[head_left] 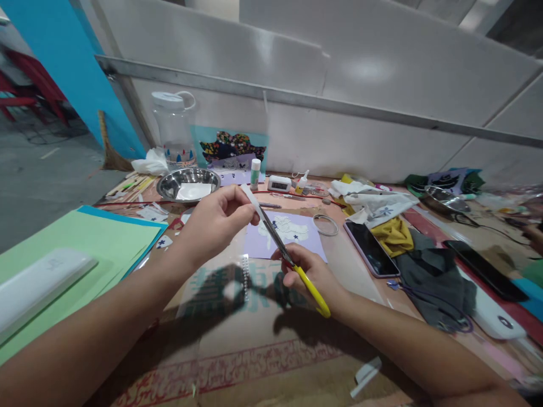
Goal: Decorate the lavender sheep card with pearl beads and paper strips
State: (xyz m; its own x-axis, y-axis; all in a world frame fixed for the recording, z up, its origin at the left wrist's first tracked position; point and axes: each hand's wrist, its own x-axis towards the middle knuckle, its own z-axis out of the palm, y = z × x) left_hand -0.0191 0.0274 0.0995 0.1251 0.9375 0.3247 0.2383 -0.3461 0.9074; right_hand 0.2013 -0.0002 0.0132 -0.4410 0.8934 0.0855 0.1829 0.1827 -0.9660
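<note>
My left hand pinches a narrow white strip between thumb and fingers. A pair of yellow-handled scissors is in my right hand, its blades pointing up and left, with the tips at the strip. Whether the blades touch the strip I cannot tell. Beneath the scissors, on the table, lies a lilac card with white cut-out shapes and small dark blue flowers on it. A short row of white beads lies in front of the card.
At the left, a white case rests on green sheets. Behind stand a steel bowl, a clear bottle and a glue stick. A phone and cloths lie at the right; paper scraps lie in front.
</note>
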